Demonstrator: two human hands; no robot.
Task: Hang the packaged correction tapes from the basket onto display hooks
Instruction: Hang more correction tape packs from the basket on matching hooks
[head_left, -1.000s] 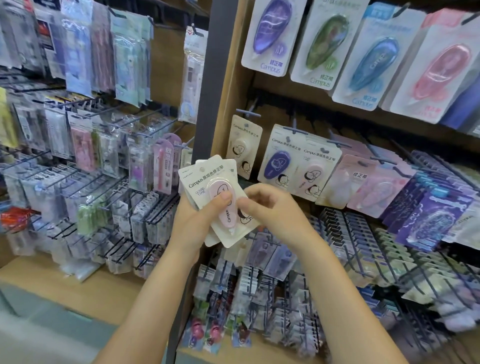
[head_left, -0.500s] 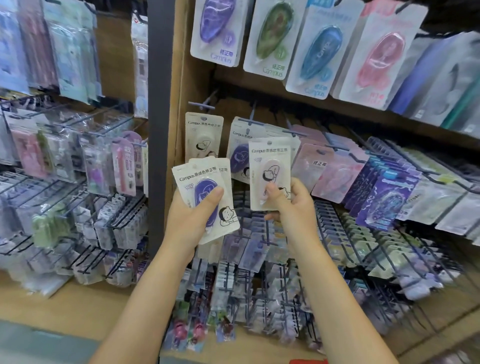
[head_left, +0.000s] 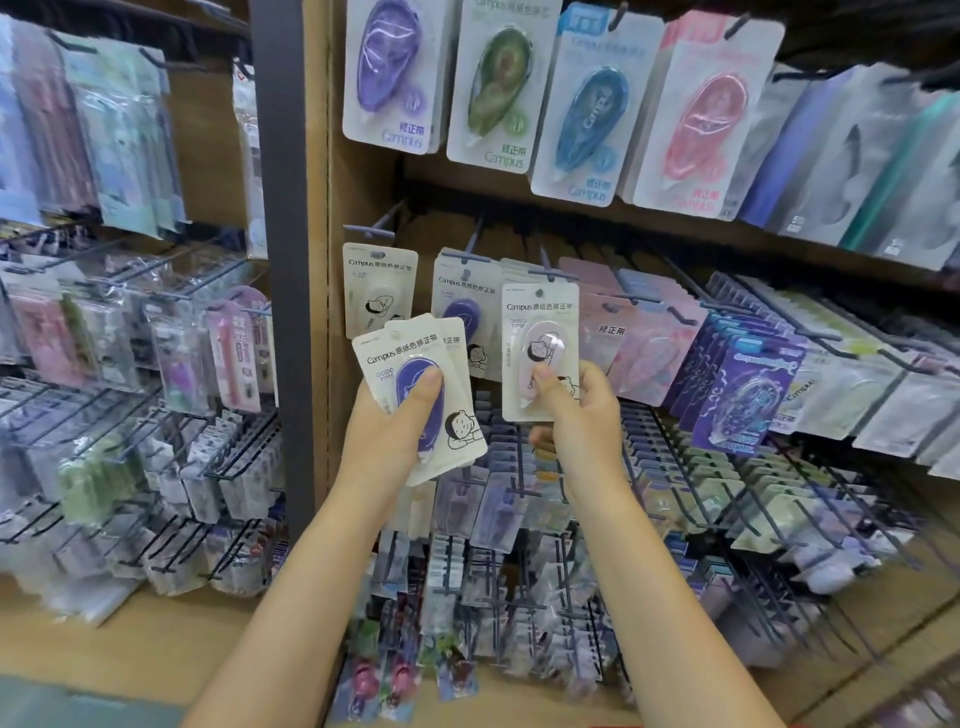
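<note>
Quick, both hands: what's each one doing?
Left hand: grips a fanned stack of correction tape packs.
Right hand: pinches a single pink correction tape pack.

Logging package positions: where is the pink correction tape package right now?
Head view, centre: the right hand pinches the pink correction tape package upright before the middle hook row, right of the left hand's fanned stack.

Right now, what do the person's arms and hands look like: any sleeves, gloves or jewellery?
Both forearms are bare up to the bottom edge of the picture; no sleeve shows. The left hand and right hand wear no gloves, and no rings, watch or bracelet are visible. The fingernails look short and unpainted.
</note>
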